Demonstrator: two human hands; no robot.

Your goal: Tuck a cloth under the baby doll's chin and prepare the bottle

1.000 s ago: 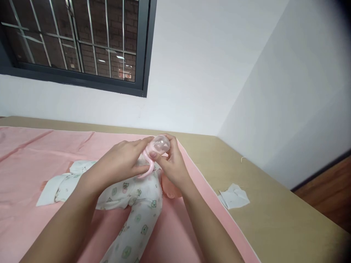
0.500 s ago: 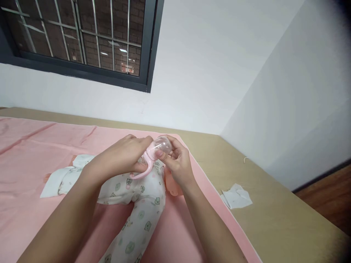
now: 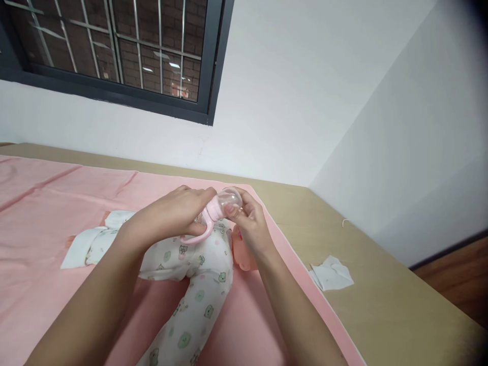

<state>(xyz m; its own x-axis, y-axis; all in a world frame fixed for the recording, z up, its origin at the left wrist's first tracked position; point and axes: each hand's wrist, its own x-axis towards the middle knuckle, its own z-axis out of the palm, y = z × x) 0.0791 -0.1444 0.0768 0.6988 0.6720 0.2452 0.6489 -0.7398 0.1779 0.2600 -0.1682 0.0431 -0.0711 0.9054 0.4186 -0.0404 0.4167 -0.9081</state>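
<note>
A baby bottle [image 3: 214,211] with a pink collar and a curved pink handle is held between both hands, tilted to the right. My left hand [image 3: 181,209] wraps round its body and handle, which hides much of the body. At the top, the fingers and thumb of my right hand [image 3: 249,216] close on the clear dome cap [image 3: 231,197]. Beneath the hands lies a doll [image 3: 190,259] in a white suit with green animal prints. Its orange-toned head [image 3: 242,251] shows partly beneath my right wrist.
A pink sheet [image 3: 61,203] covers much of the pale wooden surface [image 3: 366,305]. A folded white cloth [image 3: 332,273] lies right of the sheet's edge. A barred window [image 3: 125,46] is set in the white wall behind.
The view has shifted slightly. Both hands remain on the bottle, and its pink collar shows a little more between them as the right hand sits slightly farther right.
</note>
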